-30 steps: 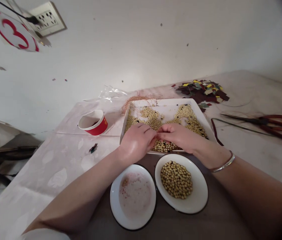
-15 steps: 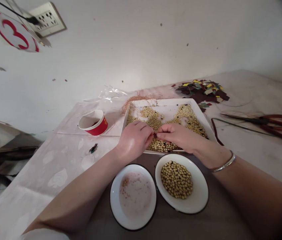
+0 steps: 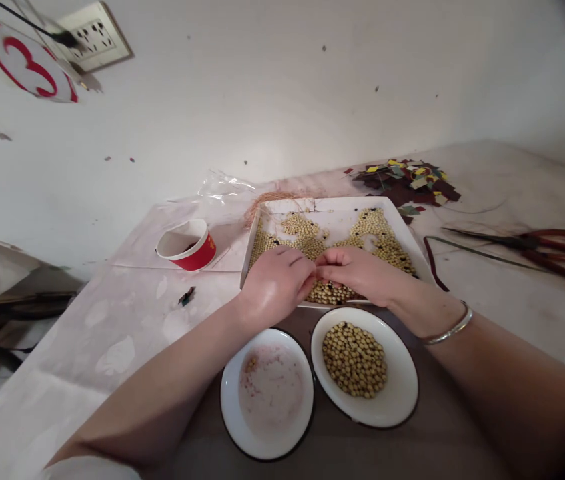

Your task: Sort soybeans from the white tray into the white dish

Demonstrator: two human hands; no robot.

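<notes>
pale pinkish leaf-patterned tablecloth [image 3: 122,300]: if your forearm snags a fold, it could tug whatever rests on the cloth.
shallow white rectangular tray [image 3: 337,223]: it lies under both your hands, its near rim just beside the plates; leaning a wrist on that rim could tip it and spill its load.
long dark-handled metal scissors [image 3: 525,242]: they lie beyond your right arm, blades pointing towards the tray; a careless outward reach could meet the points.
round white dark-rimmed right plate [image 3: 399,373]: it holds a loose pile, and lowering your right forearm could catch its rim and scatter it.
round white dark-rimmed left plate [image 3: 232,407]: there is pinkish residue inside, wet or dry i cannot tell; if wet, a bump from your left forearm could slop it.
left hand [image 3: 275,283]: curled, back upward, fingertips hidden; i cannot tell what it grips.
right hand [image 3: 357,273]: thumb and forefinger pinched together against your left fingers; anything between them is hidden, and a slack pinch could drop it.
red-and-white paper cup [image 3: 205,253]: it stands beyond your left forearm, probably light enough to topple if knocked.
small round pale-gold beads [image 3: 369,223]: spread in the tray and heaped in the right plate; being round, they could roll off if jolted.
</notes>
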